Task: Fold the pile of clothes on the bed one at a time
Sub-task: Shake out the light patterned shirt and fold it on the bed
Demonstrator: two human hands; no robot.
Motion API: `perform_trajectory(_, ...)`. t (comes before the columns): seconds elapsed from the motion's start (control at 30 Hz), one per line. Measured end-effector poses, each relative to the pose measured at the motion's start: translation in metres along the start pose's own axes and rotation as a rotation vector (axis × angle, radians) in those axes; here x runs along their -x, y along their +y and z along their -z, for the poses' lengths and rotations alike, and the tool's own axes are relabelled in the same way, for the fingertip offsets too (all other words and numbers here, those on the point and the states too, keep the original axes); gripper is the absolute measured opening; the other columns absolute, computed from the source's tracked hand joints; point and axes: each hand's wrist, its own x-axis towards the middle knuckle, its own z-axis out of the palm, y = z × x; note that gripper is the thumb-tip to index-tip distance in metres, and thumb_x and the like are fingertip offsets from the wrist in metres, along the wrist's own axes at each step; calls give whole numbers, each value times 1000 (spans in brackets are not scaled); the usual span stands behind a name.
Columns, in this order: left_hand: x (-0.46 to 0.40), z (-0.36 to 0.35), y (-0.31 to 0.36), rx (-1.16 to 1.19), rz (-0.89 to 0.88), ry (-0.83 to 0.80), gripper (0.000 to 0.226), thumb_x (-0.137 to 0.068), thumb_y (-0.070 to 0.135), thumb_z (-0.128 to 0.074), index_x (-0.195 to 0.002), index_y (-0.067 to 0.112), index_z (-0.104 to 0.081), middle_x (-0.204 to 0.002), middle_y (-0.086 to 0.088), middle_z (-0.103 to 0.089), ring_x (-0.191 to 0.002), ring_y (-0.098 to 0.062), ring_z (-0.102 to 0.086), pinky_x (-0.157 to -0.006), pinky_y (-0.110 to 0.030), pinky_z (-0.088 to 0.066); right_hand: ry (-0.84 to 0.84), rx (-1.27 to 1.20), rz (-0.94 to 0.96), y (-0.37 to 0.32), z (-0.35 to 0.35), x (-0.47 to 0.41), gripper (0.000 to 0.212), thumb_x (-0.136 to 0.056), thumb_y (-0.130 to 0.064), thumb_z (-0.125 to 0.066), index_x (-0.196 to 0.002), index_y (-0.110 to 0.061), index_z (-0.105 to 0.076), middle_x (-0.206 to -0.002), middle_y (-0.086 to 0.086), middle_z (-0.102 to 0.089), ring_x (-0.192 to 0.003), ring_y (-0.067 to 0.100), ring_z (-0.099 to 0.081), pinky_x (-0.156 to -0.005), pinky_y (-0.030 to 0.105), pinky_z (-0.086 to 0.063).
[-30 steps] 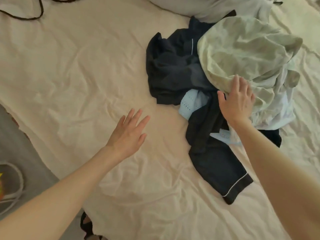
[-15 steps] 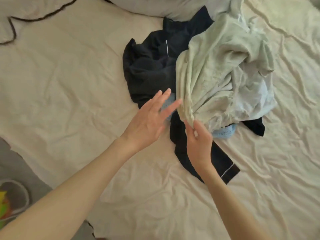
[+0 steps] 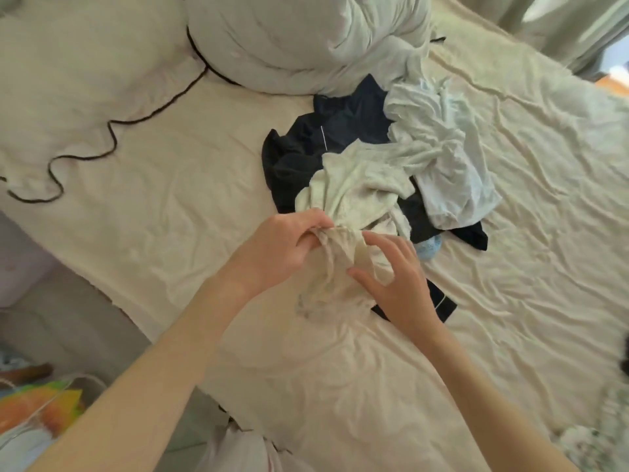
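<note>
- The left hand [image 3: 275, 247] has its fingers curled around a bunched edge of the cream garment [image 3: 350, 195], gripping the cloth just left of the gather.
- The right hand [image 3: 394, 281] sits beside it with fingers spread and bent; thumb and fingertips pinch the same cream garment from the right, so both hands hold one piece between them.
- The cream garment stretches from the hands up into the pile of clothes [image 3: 391, 158]; its lower part hangs crumpled between the two wrists and reaches the bed [image 3: 170, 185].
- The pile lies on the bed just beyond the hands, right of the middle of the view.
- In the pile, a dark navy garment [image 3: 306, 148] with thin white piping lies undermost and spreads to the left; one of its cuffs shows just right of the right wrist.
- A pale blue-white garment [image 3: 449, 158] lies rumpled on the right side of the pile, partly over the navy one.
- A small light-blue piece [image 3: 429, 248] peeks out at the near edge of the pile, just beside the right hand's fingers.
- A white rolled duvet [image 3: 306, 39] lies at the far side of the bed, touching the top of the pile.
- A pillow [image 3: 78, 80] with a dark wavy trim lies at the upper left.
- The sheet on the bed is cream and creased all over.
- A colourful object [image 3: 44, 407] shows by the floor at the lower left; what it is cannot be told.
</note>
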Motion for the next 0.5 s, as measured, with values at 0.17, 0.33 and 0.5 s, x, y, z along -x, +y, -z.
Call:
perform_trajectory(0.17,39,72,39,78,47,-34,22,-87,2,-60,-90,22,-69,-77,11,-67,-71,-5,-62,-69,-19,-50,-166,-182,-49,-57,12,9,66,-73,-59,-60,-133,-41,-39,-135,-22,-42,-130,0,-34,-108,19,-29)
perform_trajectory(0.33,83,136,64,109,69,161,31,-87,9,-61,-80,39,-62,-75,15,-68,-68,2,-64,-67,-14,-51,-407,-379,-92,-124,-14,28,56,-76,-56,-63,-128,-43,-49,-134,-20,-50,-126,-3,-43,-110,39,-36)
perform_trajectory(0.5,112,189,88,51,87,357,21,-87,17,-63,-78,35,-60,-76,12,-68,-67,-3,-64,-71,-28,-56,-340,-490,8,-200,-29,43,54,-73,-67,-60,-123,-56,-45,-128,-29,-51,-121,-7,-46,-100,24,-41)
